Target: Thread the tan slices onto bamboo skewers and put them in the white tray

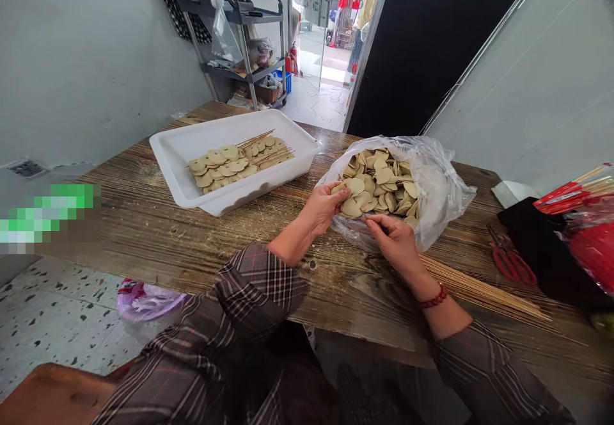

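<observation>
My left hand (320,209) is closed on a few round tan slices (354,187) at the near left edge of a clear plastic bag (444,169). My right hand (394,239) is closed in a pinch just right of those slices, on what looks like the end of a thin bamboo skewer; most of it is hidden. Many loose slices (384,175) fill the opened bag. A bundle of bamboo skewers (489,289) lies on the wooden table (192,246) beneath my right forearm. To the left, a white tray (185,196) holds rows of skewered slices (225,166).
Red-handled scissors (513,262) lie at the right, beside a black box (542,236) with red-wrapped sticks (570,194). Behind the table stand a grey shelf cart (240,15) and a glass door (311,41), with a person outside. A stool (57,393) stands lower left.
</observation>
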